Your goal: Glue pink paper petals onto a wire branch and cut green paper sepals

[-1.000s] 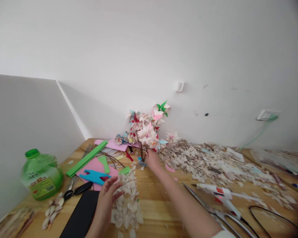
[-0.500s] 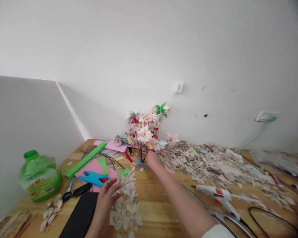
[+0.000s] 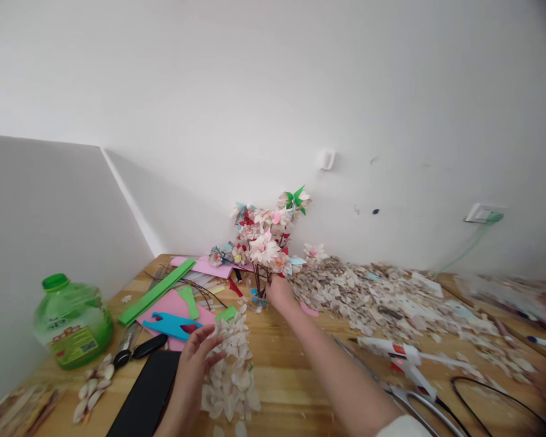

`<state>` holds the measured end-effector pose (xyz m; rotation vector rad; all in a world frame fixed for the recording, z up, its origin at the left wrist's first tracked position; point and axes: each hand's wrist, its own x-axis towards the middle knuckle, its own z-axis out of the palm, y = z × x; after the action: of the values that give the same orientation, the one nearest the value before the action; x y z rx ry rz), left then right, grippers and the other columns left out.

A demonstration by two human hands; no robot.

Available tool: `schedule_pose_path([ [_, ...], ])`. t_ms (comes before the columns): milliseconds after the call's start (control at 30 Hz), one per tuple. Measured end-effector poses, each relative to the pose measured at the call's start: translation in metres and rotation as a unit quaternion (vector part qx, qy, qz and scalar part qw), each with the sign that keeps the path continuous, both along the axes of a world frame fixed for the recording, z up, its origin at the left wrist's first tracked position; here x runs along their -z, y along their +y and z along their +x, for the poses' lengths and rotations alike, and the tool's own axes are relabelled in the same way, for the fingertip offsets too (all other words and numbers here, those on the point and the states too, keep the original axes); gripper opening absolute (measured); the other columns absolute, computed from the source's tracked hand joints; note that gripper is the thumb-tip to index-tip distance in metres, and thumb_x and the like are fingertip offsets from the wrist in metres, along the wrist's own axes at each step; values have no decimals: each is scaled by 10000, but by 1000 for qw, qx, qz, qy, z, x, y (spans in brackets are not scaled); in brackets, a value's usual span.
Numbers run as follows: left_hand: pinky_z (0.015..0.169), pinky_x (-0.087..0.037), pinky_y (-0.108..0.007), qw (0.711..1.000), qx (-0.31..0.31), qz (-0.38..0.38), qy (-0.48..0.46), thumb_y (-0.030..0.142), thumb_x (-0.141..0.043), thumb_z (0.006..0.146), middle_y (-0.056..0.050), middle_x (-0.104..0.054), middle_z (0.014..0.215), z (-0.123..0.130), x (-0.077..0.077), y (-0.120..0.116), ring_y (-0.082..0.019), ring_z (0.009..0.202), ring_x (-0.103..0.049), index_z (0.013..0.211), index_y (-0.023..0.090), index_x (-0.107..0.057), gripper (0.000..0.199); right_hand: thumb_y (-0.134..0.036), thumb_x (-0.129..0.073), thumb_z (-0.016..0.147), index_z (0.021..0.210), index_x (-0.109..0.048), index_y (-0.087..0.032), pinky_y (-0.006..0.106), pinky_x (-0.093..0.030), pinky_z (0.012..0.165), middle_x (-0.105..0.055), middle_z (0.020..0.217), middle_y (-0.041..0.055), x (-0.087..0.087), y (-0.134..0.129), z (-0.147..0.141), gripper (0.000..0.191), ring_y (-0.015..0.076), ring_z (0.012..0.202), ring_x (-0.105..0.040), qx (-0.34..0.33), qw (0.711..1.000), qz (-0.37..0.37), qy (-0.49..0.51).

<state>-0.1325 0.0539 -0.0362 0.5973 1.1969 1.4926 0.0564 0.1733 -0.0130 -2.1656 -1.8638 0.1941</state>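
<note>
My right hand [image 3: 278, 289] reaches to the base of a bunch of handmade flowers [image 3: 264, 246] with white, pink, red, blue and green petals. Its fingers close round the brown stems [image 3: 260, 280], just above a small clear-and-blue holder [image 3: 258, 298]; the fingertips are partly hidden. My left hand [image 3: 200, 352] is open, its fingers apart and holding nothing, beside a patch of loose pale petals [image 3: 232, 388]. Just beyond its fingers lies a blue paper piece [image 3: 173, 326] on a pink sheet [image 3: 170, 303].
A green bottle [image 3: 75, 325] stands at the left, near a black phone [image 3: 145, 394]. At the right lie scissors [image 3: 409, 400] and a white glue gun [image 3: 398, 358] with a cable. Behind them spreads a heap of dry petals [image 3: 368, 297] by the wall.
Both hands stay almost in place, the right one still at the stems. The view has shifted very slightly; nothing has visibly been picked up or let go.
</note>
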Motion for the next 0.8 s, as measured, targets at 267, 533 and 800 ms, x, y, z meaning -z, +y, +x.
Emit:
schedule_pose_path([
  [267, 537, -523, -240, 1000, 10, 1, -5, 183, -677, 580, -36, -560, 887, -1, 1, -1, -153, 730, -596, 790, 158, -608, 222, -286, -506, 862, 1088, -521, -164, 380, -489, 759, -560, 1092, 63, -1, -9, 6, 257, 185, 903, -578, -4, 1000, 17, -2],
  [533, 522, -516, -235, 1000, 6, -7, -21, 222, -649, 642, -39, -564, 903, 0, 1, 2, -147, 716, -593, 793, 161, -593, 172, -291, -505, 861, 1059, -536, -161, 396, -472, 785, -563, 1089, 59, -17, -35, 9, 239, 188, 920, -569, -33, 997, 62, 45],
  [800, 530, -515, -280, 997, 35, 6, -66, 534, -444, 752, -67, -595, 926, 3, -3, -3, -165, 698, -604, 803, 156, -585, 406, -125, -492, 783, 836, -608, -173, 327, -411, 791, -639, 857, 57, -24, -105, 17, 136, 188, 844, -571, -96, 964, 92, 232],
])
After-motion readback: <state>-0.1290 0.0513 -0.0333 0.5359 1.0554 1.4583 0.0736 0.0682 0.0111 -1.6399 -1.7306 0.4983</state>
